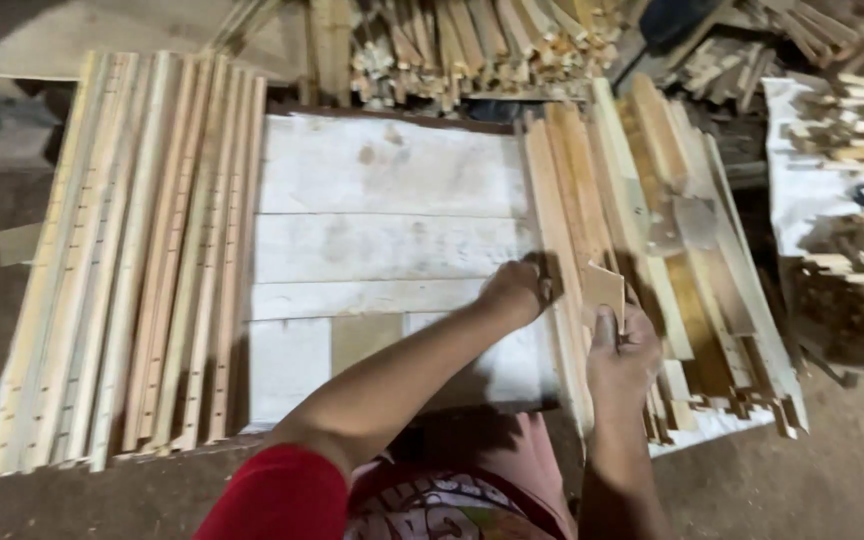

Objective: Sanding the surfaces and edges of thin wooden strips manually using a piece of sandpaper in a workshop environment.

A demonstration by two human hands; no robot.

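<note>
The small flat wooden piece stands upright above the slats to the right of the white board, pinched in your right hand, thumb pressed up its face. Your left hand, arm crossing the board, curls closed on a slat's edge just beside it.

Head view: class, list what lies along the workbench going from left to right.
Row of long pale wooden slats → white board top → left hand → right hand holding a small wooden piece → heap of slats.
</note>
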